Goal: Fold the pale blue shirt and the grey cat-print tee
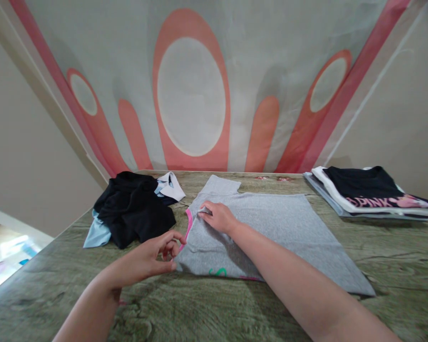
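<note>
A grey T-shirt [271,213] with a pink neckline lies on the wood-grain table, its near side folded under or over along the front edge. One sleeve points toward the back, and part of a green print shows at the near edge. My right hand [219,218] pinches a bit of the grey fabric just beside the neckline. At the shirt's near left corner is my left hand [162,254], thumb and index finger apart, the fingertips at the pink trim and the corner. Its other fingers are curled.
A rumpled heap of black clothing [131,204] with light blue and white-collared pieces lies at the left. On the right sits a stack of folded clothes [371,190], a black printed one on top. Behind the table [406,266] rises a patterned wall covering [128,47].
</note>
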The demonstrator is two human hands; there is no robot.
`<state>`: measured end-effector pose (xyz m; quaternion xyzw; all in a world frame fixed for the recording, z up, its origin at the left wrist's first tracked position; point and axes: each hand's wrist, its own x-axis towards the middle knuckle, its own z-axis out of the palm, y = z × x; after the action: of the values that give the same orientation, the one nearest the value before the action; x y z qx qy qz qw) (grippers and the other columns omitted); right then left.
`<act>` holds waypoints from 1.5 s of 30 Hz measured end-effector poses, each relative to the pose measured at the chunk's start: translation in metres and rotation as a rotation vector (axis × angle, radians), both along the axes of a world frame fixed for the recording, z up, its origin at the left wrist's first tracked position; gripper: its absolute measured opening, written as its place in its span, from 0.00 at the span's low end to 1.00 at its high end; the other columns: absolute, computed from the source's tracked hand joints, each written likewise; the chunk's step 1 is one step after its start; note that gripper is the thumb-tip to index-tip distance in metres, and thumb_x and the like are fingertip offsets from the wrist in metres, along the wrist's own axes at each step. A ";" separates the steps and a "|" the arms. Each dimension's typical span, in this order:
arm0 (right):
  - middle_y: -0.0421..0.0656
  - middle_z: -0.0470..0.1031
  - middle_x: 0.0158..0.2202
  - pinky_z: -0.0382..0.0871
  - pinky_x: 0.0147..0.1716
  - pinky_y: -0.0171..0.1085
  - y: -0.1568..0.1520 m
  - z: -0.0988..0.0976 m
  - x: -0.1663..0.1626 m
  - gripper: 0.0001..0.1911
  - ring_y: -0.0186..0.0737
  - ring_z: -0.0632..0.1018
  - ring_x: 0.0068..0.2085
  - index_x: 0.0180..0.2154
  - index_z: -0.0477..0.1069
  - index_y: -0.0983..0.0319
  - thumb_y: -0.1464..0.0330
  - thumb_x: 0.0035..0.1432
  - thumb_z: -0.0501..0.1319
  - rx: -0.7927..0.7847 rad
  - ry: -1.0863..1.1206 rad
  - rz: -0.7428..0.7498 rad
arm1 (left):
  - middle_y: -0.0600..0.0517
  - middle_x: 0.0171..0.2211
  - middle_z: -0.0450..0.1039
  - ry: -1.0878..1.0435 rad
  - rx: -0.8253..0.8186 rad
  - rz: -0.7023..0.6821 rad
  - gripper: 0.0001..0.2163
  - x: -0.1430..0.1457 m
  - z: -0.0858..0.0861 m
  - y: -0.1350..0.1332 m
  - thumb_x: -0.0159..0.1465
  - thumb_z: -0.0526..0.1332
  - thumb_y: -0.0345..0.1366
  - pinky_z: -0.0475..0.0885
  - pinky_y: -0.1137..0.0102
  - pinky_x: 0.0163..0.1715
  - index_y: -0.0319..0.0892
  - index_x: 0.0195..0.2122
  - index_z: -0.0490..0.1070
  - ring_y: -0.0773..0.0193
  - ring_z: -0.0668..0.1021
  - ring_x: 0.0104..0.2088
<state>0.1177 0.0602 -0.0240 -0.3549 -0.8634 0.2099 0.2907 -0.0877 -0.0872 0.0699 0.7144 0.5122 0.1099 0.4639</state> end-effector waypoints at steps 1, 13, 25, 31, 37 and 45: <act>0.39 0.77 0.33 0.57 0.35 0.33 0.000 0.000 0.000 0.10 0.39 0.75 0.35 0.45 0.72 0.56 0.61 0.62 0.60 0.000 -0.001 -0.002 | 0.56 0.35 0.64 0.019 0.002 -0.012 0.19 -0.001 0.000 0.000 0.60 0.60 0.41 0.65 0.73 0.36 0.45 0.51 0.61 0.64 0.69 0.36; 0.39 0.77 0.32 0.56 0.32 0.33 0.003 -0.003 -0.002 0.09 0.39 0.75 0.34 0.43 0.73 0.56 0.61 0.62 0.60 -0.007 0.014 -0.019 | 0.58 0.28 0.61 0.370 0.114 -0.056 0.10 0.003 -0.015 -0.001 0.48 0.56 0.30 0.58 0.74 0.29 0.43 0.33 0.64 0.64 0.67 0.31; 0.38 0.77 0.30 0.58 0.32 0.33 0.002 -0.002 -0.001 0.13 0.39 0.76 0.33 0.45 0.72 0.55 0.56 0.64 0.57 0.008 0.061 -0.018 | 0.58 0.24 0.60 0.280 0.051 -0.055 0.03 -0.014 -0.018 0.001 0.50 0.54 0.27 0.55 0.75 0.26 0.41 0.25 0.64 0.66 0.66 0.28; 0.45 0.79 0.38 0.60 0.37 0.37 -0.001 0.001 -0.004 0.17 0.44 0.77 0.39 0.46 0.71 0.58 0.55 0.66 0.54 0.048 -0.040 -0.025 | 0.59 0.25 0.65 0.369 -0.068 -0.097 0.05 -0.017 -0.013 -0.004 0.49 0.62 0.30 0.57 0.76 0.25 0.42 0.28 0.67 0.66 0.69 0.28; 0.52 0.77 0.45 0.60 0.48 0.45 -0.008 0.005 -0.011 0.24 0.50 0.74 0.48 0.54 0.65 0.62 0.52 0.66 0.51 0.156 -0.224 -0.016 | 0.55 0.27 0.70 0.241 0.214 0.153 0.10 0.010 -0.012 0.001 0.65 0.55 0.42 0.64 0.74 0.28 0.42 0.33 0.70 0.64 0.72 0.29; 0.47 0.78 0.44 0.63 0.43 0.39 0.000 0.014 0.001 0.24 0.44 0.77 0.45 0.54 0.67 0.59 0.52 0.68 0.47 -0.056 -0.166 0.009 | 0.49 0.44 0.71 0.135 0.516 -0.089 0.10 0.056 -0.052 0.007 0.65 0.57 0.32 0.67 0.67 0.47 0.45 0.47 0.70 0.59 0.73 0.46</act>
<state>0.1184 0.0603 -0.0103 -0.3751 -0.8800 0.2051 0.2071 -0.0314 -0.0806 0.0179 0.8366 0.4651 0.1685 0.2355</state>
